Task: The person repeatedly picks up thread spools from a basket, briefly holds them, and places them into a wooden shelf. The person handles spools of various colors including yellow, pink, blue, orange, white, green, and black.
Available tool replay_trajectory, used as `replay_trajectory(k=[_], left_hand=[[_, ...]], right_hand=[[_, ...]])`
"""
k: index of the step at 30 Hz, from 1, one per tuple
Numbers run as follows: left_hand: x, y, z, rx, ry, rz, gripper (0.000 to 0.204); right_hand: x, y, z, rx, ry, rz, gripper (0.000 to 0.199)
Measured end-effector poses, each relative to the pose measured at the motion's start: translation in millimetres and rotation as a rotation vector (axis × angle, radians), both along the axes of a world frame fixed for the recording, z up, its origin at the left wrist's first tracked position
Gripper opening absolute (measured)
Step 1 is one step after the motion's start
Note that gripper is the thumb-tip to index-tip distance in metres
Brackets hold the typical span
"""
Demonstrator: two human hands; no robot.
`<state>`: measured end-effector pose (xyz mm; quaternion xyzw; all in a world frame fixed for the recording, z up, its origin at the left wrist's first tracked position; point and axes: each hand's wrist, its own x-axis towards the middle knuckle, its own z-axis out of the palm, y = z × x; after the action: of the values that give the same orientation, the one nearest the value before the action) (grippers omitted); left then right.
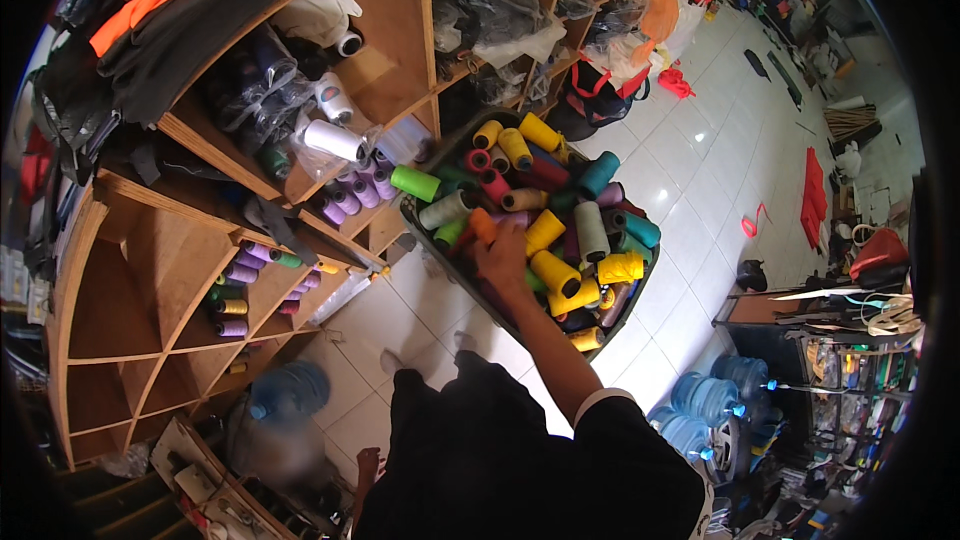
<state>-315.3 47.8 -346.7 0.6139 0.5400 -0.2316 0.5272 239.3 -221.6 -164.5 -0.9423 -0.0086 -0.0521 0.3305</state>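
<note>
A large dark bin (462,292) stands before me, heaped with thread spools in many colours. My right hand (503,258) reaches into the heap, its fingers closed round an orange thread spool (483,227). About it lie a grey spool (446,210), a bright green spool (415,183) leaning at the left rim, and yellow spools (556,273) to the right. My left hand (369,464) hangs low beside my dark clothing, away from the bin. Its fingers look loosely bent and apart, with nothing seen in them.
Wooden shelving (150,360) fills the left, with purple spools (352,192), white spools (335,140) and plastic-wrapped goods. A blue water bottle (290,390) stands below it. More blue bottles (705,398) and a crowded rack (850,390) are at the right. Red cloth (813,200) lies on the tiled floor.
</note>
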Motion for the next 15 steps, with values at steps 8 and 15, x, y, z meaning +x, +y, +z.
replay_trajectory(k=[8, 15], left_hand=[[57, -18, 26, -0.004, 0.010, 0.131, 0.022], [112, -17, 42, 0.014, -0.107, 0.089, 0.022]], right_hand=[[63, -102, 63, -0.060, -0.230, -0.009, 0.045], [80, -121, 28, -0.372, -0.178, 0.135, 0.031]])
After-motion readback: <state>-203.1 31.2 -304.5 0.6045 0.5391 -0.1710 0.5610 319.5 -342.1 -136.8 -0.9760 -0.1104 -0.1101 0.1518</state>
